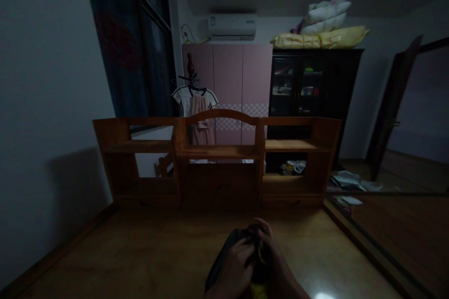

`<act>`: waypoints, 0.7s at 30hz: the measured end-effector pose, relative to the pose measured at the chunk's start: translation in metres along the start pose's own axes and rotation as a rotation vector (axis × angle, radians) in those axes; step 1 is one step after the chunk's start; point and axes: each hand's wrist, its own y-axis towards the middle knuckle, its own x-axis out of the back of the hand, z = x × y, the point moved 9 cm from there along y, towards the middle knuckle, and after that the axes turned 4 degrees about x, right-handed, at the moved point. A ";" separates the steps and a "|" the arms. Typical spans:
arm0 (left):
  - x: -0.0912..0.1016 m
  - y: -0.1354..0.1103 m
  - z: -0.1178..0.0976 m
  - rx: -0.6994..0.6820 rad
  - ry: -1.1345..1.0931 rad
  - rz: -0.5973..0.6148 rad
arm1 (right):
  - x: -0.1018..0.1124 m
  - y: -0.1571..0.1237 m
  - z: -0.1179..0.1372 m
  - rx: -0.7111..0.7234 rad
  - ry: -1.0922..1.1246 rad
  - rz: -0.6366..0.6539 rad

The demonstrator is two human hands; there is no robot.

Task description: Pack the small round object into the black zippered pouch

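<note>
Both my hands meet low over the wooden desk top, at the bottom middle of the view. My left hand grips a dark, soft pouch-like thing from the left, fingers curled over it. My right hand closes on its right side, fingers bent over the top edge. Something yellow shows between the two hands; the dim light hides what it is.
A wooden desk shelf unit with open compartments stands across the desk's far edge. Behind it are a pink wardrobe, a dark glass-door cabinet with bedding on top, hanging clothes, a window at left and papers at right.
</note>
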 end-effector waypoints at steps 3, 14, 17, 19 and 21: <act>-0.009 0.000 0.006 -0.040 0.064 0.042 | -0.002 0.001 0.000 -0.029 0.102 0.002; -0.015 -0.003 -0.014 -0.337 0.232 0.042 | 0.031 0.008 -0.002 -0.055 0.064 -0.157; -0.012 -0.003 -0.017 -0.353 0.268 0.026 | 0.030 0.009 -0.007 -0.067 0.089 -0.144; -0.010 -0.004 -0.019 -0.357 0.276 0.014 | 0.028 0.010 -0.009 -0.079 0.115 -0.116; -0.009 -0.003 -0.020 -0.360 0.283 0.010 | 0.025 0.011 -0.009 -0.083 0.161 -0.094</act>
